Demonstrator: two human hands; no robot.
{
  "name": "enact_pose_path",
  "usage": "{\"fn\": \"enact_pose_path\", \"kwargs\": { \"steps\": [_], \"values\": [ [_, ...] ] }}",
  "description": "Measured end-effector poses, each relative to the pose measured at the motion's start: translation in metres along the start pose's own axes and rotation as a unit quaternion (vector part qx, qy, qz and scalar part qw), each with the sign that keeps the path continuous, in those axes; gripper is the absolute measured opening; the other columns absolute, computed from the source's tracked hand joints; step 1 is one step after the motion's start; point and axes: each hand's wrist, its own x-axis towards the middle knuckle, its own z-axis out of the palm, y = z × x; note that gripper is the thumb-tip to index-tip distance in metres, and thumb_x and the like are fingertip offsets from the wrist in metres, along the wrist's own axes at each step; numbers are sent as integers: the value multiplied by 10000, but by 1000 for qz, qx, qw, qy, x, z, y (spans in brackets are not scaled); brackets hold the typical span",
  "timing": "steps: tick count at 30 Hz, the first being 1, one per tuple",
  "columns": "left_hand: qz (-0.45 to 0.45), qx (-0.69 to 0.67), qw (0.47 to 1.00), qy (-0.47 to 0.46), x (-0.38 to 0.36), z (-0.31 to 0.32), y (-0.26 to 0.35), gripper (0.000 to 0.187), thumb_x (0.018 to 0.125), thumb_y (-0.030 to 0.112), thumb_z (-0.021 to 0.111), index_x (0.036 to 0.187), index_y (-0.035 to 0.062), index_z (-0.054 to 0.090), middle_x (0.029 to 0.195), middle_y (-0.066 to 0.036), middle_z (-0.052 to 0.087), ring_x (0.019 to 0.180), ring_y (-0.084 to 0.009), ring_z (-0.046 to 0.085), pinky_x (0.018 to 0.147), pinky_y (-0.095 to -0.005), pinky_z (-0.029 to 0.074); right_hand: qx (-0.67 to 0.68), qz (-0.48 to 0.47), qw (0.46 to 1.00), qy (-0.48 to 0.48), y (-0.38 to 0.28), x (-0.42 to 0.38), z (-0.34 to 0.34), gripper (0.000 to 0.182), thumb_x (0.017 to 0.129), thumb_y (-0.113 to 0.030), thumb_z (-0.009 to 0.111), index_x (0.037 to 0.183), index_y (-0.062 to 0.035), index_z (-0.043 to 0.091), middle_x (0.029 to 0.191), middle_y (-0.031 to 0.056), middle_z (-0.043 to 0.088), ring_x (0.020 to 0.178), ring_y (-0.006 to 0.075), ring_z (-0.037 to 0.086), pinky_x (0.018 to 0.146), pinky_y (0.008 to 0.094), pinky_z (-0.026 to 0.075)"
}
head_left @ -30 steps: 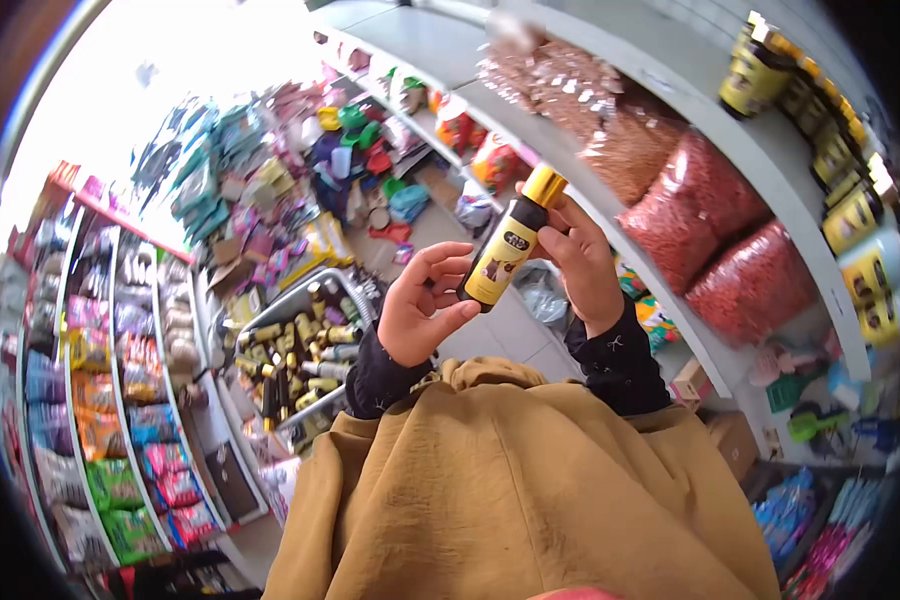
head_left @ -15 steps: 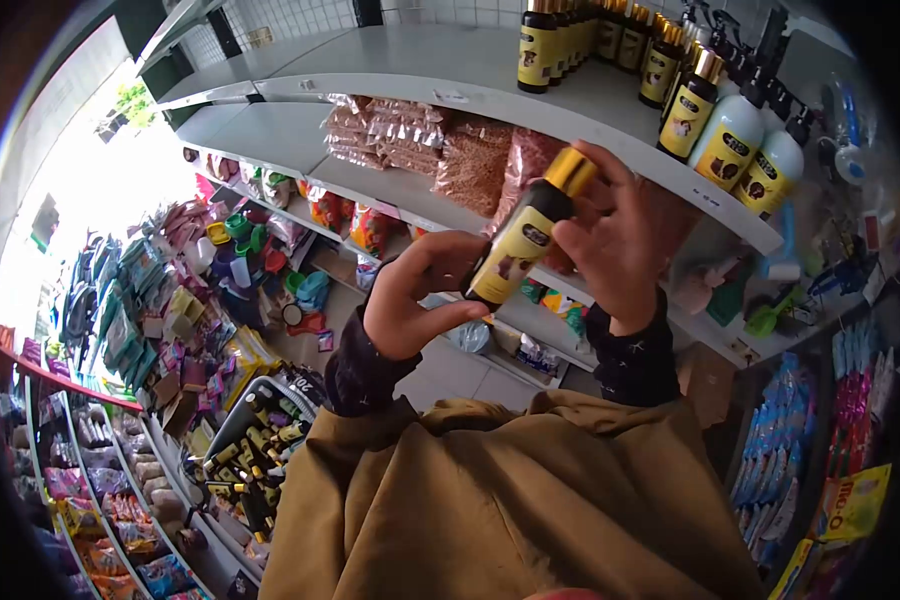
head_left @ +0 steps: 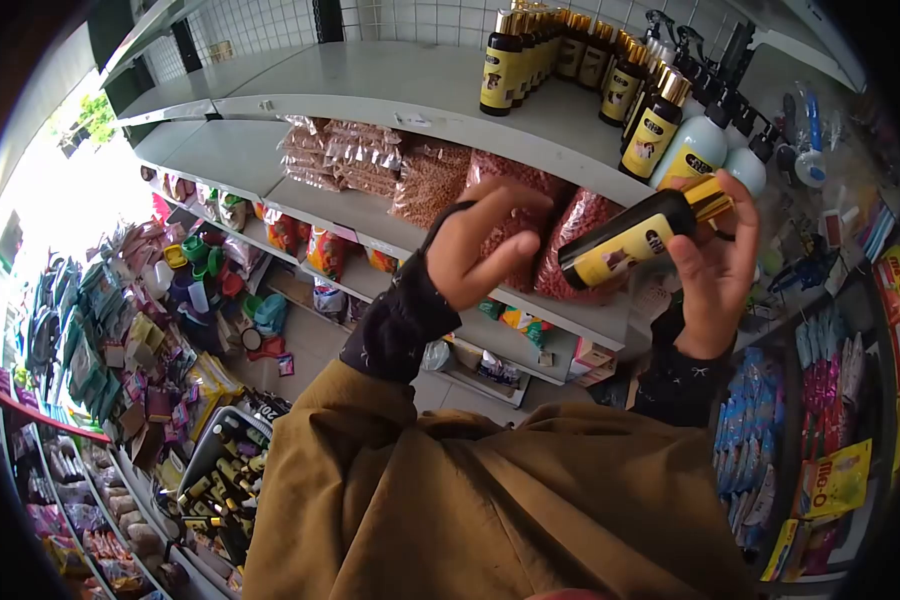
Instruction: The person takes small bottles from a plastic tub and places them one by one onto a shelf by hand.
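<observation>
Right hand (head_left: 715,275) raised, fingers wrapped round a dark bottle (head_left: 638,240) with yellow label and gold cap, held nearly level, cap toward the upper shelf (head_left: 390,85). Left hand (head_left: 480,245) lifted just beside the bottle's base, fingers loosely curled, grasping nothing, apart from the bottle. Dark cuffs at both wrists; mustard-coloured garment (head_left: 490,500) filling the lower middle of the view.

Directly behind the bottle's cap, a row of matching dark bottles (head_left: 570,55) upright on the upper shelf, with white spray bottles (head_left: 705,150) at the row's near end, close to the raised right hand. On the shelf below (head_left: 370,215), behind both hands, clear bags of brown and red pellets (head_left: 430,180). Lower still, bright small packets (head_left: 325,250) on a third shelf. At lower left, a basket (head_left: 225,470) holding more dark bottles lying on their sides. At far right, hanging packets in blue, pink and yellow (head_left: 830,420).

Shelving white, metal, backed by a wire grid. Floor of pale tiles (head_left: 315,345), partly covered by heaped plastic wares and boxes (head_left: 170,320). Further racks of bagged goods at far left. Bright daylight entering from the upper left.
</observation>
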Motion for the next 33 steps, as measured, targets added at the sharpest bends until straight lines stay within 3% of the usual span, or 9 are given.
{"fn": "enact_pose_path", "kwargs": {
  "steps": [2, 6, 10, 15, 22, 33],
  "values": [
    [38, 131, 989, 61, 12, -1, -15, 381, 809, 207, 680, 1128, 22, 586, 1162, -172, 572, 1093, -329, 542, 935, -401, 418, -21, -7, 1000, 1, -5, 8, -3, 622, 860, -89, 655, 1380, -35, 317, 1242, 156, 528, 1084, 188, 562, 936, 290, 427],
    [90, 255, 956, 118, 35, 1, -43, 306, 767, 176, 688, 1041, 72, 601, 1197, -145, 555, 1148, -349, 486, 970, -429, 382, -74, -19, 997, -3, -17, 19, -5, 598, 866, -63, 634, 1379, -35, 327, 1256, 157, 525, 1085, 181, 560, 937, 285, 421],
    [122, 294, 939, 131, 47, 6, -65, 239, 710, 197, 693, 883, 77, 581, 1149, -117, 557, 1132, -328, 469, 965, -447, 353, -110, -12, 994, -16, -26, 28, -4, 592, 869, -49, 628, 1382, -31, 332, 1248, 142, 519, 1083, 178, 561, 931, 282, 434],
    [77, 260, 954, 132, 45, 9, -65, 217, 690, 191, 692, 797, 79, 541, 1128, -106, 554, 1105, -325, 476, 957, -433, 350, -149, -7, 989, -24, -28, 42, 2, 566, 879, -47, 622, 1376, -20, 353, 1212, 110, 511, 1068, 172, 570, 901, 274, 469],
    [109, 235, 956, 135, 42, 5, -63, 202, 696, 196, 694, 736, 79, 534, 1132, -115, 547, 1115, -323, 464, 962, -456, 343, -177, -21, 984, -15, -21, 63, 21, 527, 889, -62, 616, 1361, -19, 386, 1206, 96, 512, 1057, 168, 572, 872, 261, 468],
    [135, 216, 964, 79, 41, -1, -81, 166, 703, 185, 675, 788, 77, 582, 1211, -127, 502, 1192, -326, 424, 1055, -518, 273, -227, -8, 974, 29, -8, 81, 41, 493, 904, -73, 607, 1359, -67, 419, 1176, 65, 535, 1018, 131, 580, 845, 252, 479]
  ]
}}
